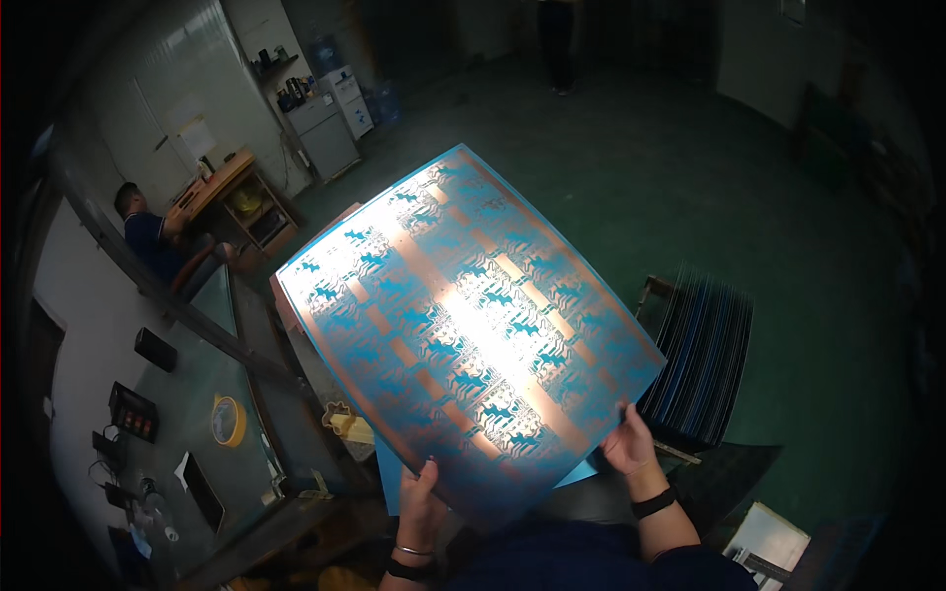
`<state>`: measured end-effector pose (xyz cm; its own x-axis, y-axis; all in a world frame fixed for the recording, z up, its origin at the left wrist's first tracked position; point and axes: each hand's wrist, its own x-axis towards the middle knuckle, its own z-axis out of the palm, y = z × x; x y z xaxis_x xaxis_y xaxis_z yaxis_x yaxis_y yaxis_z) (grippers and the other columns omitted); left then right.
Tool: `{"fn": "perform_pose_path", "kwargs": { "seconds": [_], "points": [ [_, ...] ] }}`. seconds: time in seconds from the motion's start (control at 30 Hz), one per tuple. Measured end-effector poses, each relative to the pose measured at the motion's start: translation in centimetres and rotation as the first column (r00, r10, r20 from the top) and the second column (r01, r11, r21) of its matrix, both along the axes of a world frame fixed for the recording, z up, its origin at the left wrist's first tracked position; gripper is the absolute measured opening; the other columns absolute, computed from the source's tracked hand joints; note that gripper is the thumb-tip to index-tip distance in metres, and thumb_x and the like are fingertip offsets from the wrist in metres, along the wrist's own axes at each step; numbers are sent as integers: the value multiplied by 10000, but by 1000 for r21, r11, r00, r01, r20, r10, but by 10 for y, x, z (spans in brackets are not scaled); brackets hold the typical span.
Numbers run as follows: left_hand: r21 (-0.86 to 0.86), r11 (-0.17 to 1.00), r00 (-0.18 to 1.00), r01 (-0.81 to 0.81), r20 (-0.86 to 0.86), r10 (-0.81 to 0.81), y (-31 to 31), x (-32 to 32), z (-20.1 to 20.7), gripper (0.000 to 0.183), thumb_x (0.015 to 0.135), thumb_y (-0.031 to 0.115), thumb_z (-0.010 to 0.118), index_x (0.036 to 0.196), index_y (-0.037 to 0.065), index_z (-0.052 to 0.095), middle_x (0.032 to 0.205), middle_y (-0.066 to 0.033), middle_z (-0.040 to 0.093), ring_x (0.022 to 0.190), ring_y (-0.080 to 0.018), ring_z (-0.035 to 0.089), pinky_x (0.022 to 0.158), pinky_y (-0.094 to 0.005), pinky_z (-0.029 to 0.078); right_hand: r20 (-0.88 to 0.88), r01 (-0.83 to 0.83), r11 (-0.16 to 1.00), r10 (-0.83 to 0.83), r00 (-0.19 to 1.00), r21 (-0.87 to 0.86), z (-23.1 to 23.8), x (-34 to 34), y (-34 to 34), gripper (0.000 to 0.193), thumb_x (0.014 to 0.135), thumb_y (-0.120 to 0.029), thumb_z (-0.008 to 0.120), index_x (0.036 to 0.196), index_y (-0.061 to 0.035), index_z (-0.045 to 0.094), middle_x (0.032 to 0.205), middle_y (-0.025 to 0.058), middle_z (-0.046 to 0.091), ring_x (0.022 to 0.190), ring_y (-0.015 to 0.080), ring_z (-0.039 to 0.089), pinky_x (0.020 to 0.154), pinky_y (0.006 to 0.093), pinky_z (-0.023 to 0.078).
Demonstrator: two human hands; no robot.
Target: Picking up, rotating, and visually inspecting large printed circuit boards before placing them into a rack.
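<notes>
Item: copper circuit panel (463,325) with blue patterning, tilted; your left hand (419,502) and right hand (629,445) each grip its near edge. Rack of blue panels (702,360) just beside.

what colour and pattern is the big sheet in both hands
Copper sheet with repeating blue trace-like shapes in rows and a blue edge; head view.

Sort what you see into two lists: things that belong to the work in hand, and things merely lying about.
In hand: copper sheet with blue pattern, held by left hand and right hand; rack of dark sheets.

Lying about: tape roll, water dispenser, wooden desk, black box.
</notes>
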<state>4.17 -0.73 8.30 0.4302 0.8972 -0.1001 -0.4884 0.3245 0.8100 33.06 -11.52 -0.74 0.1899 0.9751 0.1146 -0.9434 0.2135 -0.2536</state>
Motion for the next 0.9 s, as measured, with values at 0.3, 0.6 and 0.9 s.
{"fn": "perform_pose_path", "kwargs": {
  "seconds": [0.3,0.6,0.9],
  "points": [
    [62,998,966,10,-260,6,21,-57,-6,413,923,316,505,1192,7,451,1101,-85,545,955,-173,553,817,-307,459,393,181,949,-69,917,-256,53,54,-4,620,902,-341,502,1325,72,315,1245,178,499,1095,250,526,913,354,436],
    [-122,989,923,-86,363,125,21,-43,10,583,960,478,210,1350,56,311,1320,-125,412,1176,-237,440,963,-380,402,417,214,931,-75,906,-297,44,34,8,544,836,-126,565,1297,56,342,1179,161,532,1061,234,552,888,331,459],
    [-112,993,995,33,95,-22,-25,24,2,427,869,141,570,1247,30,406,1156,-88,514,1075,-217,512,906,-387,439,249,49,990,-14,968,-132,69,-43,42,586,832,-27,559,1341,-9,269,1295,143,429,1202,276,431,969,426,404]
  ]
}}
